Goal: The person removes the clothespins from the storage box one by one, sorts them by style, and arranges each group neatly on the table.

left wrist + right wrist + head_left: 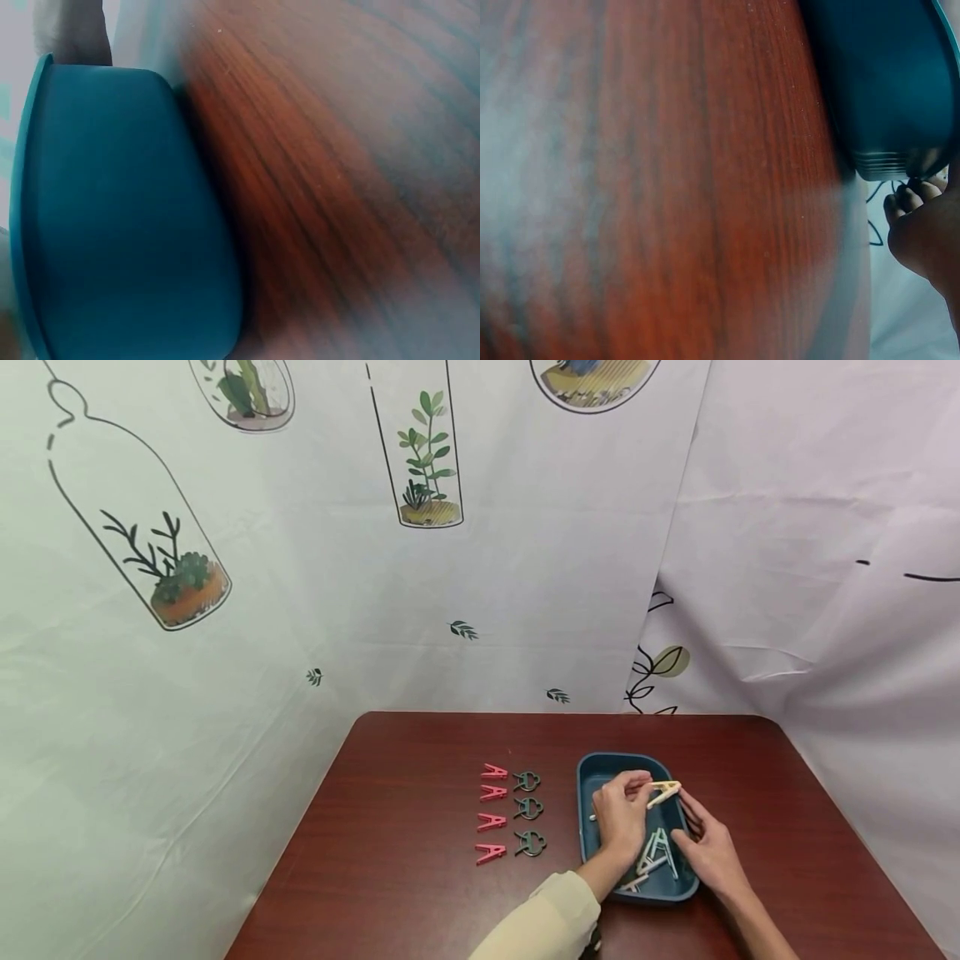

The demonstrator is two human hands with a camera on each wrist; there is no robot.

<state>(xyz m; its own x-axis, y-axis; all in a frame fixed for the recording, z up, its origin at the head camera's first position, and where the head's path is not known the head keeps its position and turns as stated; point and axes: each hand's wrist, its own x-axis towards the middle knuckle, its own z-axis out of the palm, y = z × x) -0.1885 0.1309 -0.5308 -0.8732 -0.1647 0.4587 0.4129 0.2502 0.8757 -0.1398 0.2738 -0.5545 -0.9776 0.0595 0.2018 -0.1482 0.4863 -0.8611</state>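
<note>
In the head view my left hand [622, 814] reaches over the blue tray [587, 768] and pinches a pale yellow clothespin [663, 795] by one leg, its other end pointing right. My right hand [708, 843] is at the tray's right rim, thumb over the rim and fingers along the outer side; its fingertips are close to the clothespin's end, and contact cannot be made out. Pale green and white clothespins [660, 847] lie in the tray's near part. The left wrist view has the tray's outer wall [127, 210]; the right wrist view catches curled fingers [922, 217] near the tray.
Left of the tray, several red clothespins [491, 821] lie in a column on the dark red wooden table [405, 827]. Beside them is a column of three dark green clips [528, 808]. A white patterned cloth [525, 593] hangs behind the table.
</note>
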